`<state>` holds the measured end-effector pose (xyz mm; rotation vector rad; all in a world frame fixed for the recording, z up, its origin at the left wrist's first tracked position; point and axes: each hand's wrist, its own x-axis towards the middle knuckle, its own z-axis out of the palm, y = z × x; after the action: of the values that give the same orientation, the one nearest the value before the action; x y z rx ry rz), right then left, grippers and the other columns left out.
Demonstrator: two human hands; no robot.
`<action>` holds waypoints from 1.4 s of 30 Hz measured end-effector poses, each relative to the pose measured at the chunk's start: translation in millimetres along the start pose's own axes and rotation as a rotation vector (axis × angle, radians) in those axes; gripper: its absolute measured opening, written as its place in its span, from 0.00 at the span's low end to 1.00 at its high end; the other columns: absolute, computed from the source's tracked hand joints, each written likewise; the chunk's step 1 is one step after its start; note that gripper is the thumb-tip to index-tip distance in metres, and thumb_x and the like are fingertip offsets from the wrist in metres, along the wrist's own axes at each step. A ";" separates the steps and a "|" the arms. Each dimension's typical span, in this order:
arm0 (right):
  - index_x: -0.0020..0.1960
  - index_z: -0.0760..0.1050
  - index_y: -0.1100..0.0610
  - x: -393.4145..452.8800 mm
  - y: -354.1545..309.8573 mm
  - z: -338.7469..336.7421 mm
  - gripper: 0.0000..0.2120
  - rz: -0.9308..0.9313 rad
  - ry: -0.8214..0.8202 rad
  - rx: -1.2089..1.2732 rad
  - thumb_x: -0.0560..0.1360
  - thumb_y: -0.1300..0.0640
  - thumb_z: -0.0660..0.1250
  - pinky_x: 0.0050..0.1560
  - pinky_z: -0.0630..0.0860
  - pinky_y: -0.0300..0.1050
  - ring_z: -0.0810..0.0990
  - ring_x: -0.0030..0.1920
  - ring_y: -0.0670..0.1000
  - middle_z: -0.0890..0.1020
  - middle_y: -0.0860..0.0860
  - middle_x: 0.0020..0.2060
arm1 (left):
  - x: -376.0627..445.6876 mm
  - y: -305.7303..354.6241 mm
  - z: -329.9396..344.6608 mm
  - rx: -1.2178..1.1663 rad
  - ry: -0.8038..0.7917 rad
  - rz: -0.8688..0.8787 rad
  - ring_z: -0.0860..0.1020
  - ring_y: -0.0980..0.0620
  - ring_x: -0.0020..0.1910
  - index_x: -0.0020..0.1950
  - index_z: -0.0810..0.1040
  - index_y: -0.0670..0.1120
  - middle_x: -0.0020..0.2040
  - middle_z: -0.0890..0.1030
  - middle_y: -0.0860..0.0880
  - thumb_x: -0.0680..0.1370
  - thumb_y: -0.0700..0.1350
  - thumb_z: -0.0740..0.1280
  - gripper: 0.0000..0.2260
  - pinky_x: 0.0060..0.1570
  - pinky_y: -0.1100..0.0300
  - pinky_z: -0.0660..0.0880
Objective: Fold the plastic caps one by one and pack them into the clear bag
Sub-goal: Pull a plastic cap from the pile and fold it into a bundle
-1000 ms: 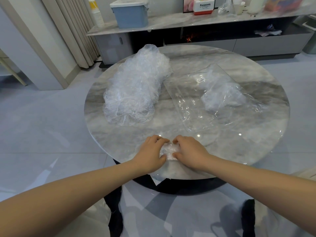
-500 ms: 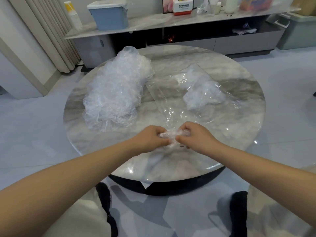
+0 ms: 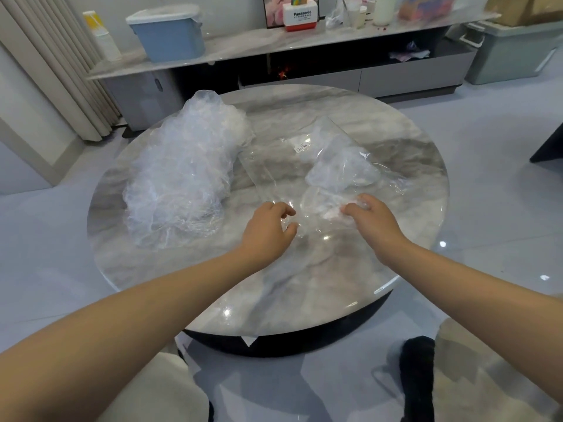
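A big heap of loose, crumpled plastic caps [image 3: 182, 184] lies on the left of the round marble table [image 3: 304, 284]. To its right lies the clear bag [image 3: 283, 166], flat, with several folded caps [image 3: 341, 169] inside it. My left hand [image 3: 268, 229] pinches the bag's near edge between thumb and fingers. My right hand [image 3: 371, 217] grips a small folded cap [image 3: 330, 212] at the bag's near end. Whether that cap is inside the mouth I cannot tell.
Behind the table runs a long low cabinet [image 3: 304, 44] carrying a blue storage box [image 3: 169, 35], a red-and-white box and bottles. A grey bin [image 3: 511, 50] stands at the far right, curtains at the left. My knees show below the table's near edge.
Both hands have lifted the folded cap from the table's near edge and moved it forward. They have parted: the left now holds the bag's edge, the right carries the cap.
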<state>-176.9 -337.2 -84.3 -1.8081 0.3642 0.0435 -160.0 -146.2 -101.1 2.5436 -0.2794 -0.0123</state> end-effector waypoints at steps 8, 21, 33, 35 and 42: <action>0.38 0.67 0.57 12.1 12.8 -6.0 0.06 0.162 -0.039 -0.044 0.73 0.59 0.61 0.38 0.62 0.44 0.66 0.37 0.50 0.68 0.50 0.37 | 22.8 10.7 25.8 0.304 -0.134 -0.037 0.61 0.43 0.70 0.74 0.58 0.48 0.70 0.60 0.44 0.71 0.60 0.70 0.37 0.67 0.51 0.59; 0.32 0.56 0.55 23.3 18.5 -7.1 0.16 0.049 -0.024 -0.252 0.72 0.61 0.61 0.30 0.56 0.42 0.60 0.30 0.49 0.62 0.48 0.28 | 42.4 29.4 30.7 0.263 0.124 0.051 0.73 0.43 0.46 0.53 0.69 0.40 0.53 0.72 0.42 0.80 0.43 0.58 0.07 0.38 0.53 0.69; 0.46 0.72 0.60 42.5 15.7 3.6 0.04 0.229 0.059 0.332 0.72 0.63 0.60 0.43 0.73 0.52 0.77 0.37 0.58 0.78 0.56 0.33 | 7.2 22.4 11.9 0.101 0.051 0.225 0.67 0.44 0.32 0.51 0.67 0.40 0.54 0.68 0.45 0.82 0.42 0.56 0.06 0.33 0.54 0.67; 0.44 0.72 0.61 42.3 18.8 11.6 0.02 0.189 0.045 0.271 0.73 0.63 0.61 0.38 0.75 0.50 0.80 0.35 0.57 0.79 0.55 0.33 | -2.3 21.5 10.2 0.123 0.011 0.273 0.67 0.45 0.32 0.52 0.67 0.39 0.55 0.69 0.45 0.82 0.42 0.56 0.06 0.32 0.55 0.64; 0.49 0.61 0.52 48.8 33.0 16.1 0.12 -0.043 0.297 -0.022 0.74 0.62 0.64 0.28 0.69 0.40 0.74 0.32 0.55 0.73 0.55 0.38 | -23.4 18.1 7.5 0.242 -0.071 0.387 0.71 0.42 0.35 0.56 0.70 0.38 0.62 0.70 0.44 0.82 0.43 0.57 0.09 0.32 0.51 0.72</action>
<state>-136.8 -340.2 -130.3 -1.8466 0.5362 -0.2539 -187.0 -160.3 -98.6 2.6846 -0.8419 0.0849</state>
